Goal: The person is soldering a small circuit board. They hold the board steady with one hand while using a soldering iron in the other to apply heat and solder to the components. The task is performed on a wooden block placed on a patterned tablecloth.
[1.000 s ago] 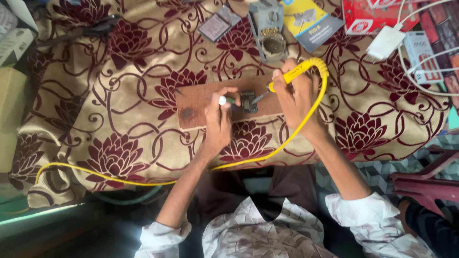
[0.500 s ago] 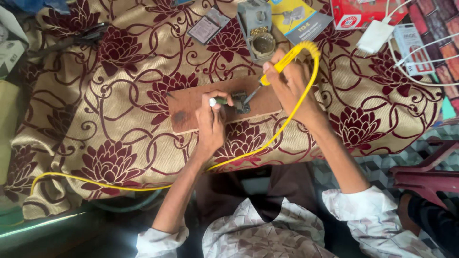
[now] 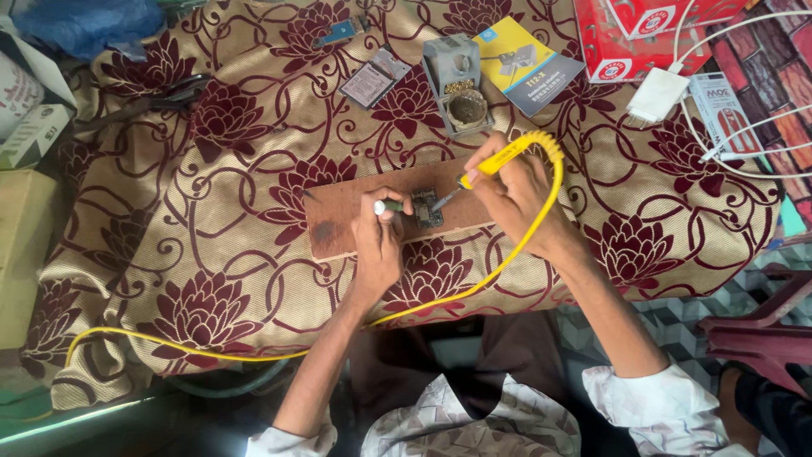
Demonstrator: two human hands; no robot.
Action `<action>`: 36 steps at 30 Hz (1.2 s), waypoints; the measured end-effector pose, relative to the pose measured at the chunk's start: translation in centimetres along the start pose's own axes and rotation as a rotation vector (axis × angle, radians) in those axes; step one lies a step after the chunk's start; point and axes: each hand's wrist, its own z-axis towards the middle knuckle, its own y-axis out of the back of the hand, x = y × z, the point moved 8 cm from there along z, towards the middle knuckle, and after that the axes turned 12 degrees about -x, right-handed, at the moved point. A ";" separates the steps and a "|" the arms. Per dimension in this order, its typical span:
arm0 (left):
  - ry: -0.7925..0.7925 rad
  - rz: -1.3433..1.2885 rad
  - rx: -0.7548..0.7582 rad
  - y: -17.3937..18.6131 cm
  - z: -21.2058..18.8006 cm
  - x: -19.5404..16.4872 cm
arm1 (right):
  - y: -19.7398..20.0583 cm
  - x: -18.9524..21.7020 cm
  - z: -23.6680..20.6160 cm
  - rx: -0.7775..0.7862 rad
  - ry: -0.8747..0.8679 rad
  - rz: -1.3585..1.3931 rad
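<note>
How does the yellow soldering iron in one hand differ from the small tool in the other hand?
The soldering iron in the right hand is yellow, long and trails a cable; the small tool in the left hand is short, dark with a white end, and cordless. The soldering iron slants down from the right, while the small tool lies nearly level. Both point at the circuit board on the wooden block.

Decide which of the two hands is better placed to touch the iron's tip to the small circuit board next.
Right. The right hand grips the yellow soldering iron, its tip at the circuit board; the left hand holds a small tool beside it.
</note>
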 end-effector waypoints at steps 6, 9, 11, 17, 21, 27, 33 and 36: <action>0.010 -0.012 0.004 0.0 0.0 -0.1 | 0.2 1.2 0.2 -0.028 0.054 -0.130; 0.006 -0.011 0.005 0.1 0.1 -0.2 | 0.2 0.7 0.3 -0.048 -0.001 -0.167; -0.001 -0.008 0.004 0.1 0.1 -0.3 | 0.0 -0.5 0.1 -0.037 -0.092 -0.243; 0.022 -0.018 0.002 0.0 0.0 0.2 | -0.8 2.6 -3.2 -0.259 0.455 -0.592; 0.041 -0.009 -0.007 0.1 -0.2 0.3 | -1.0 2.7 -4.0 -0.335 0.496 -0.705; -0.008 -0.005 -0.003 0.0 0.1 0.2 | 0.4 1.2 -3.8 -0.490 0.268 -0.457; -0.005 -0.025 -0.025 0.1 0.1 0.1 | 3.2 -5.1 -5.4 -0.677 -0.109 0.239; 0.019 -0.009 -0.011 0.1 0.2 -0.2 | 4.3 -7.9 -5.4 -0.790 -0.127 0.427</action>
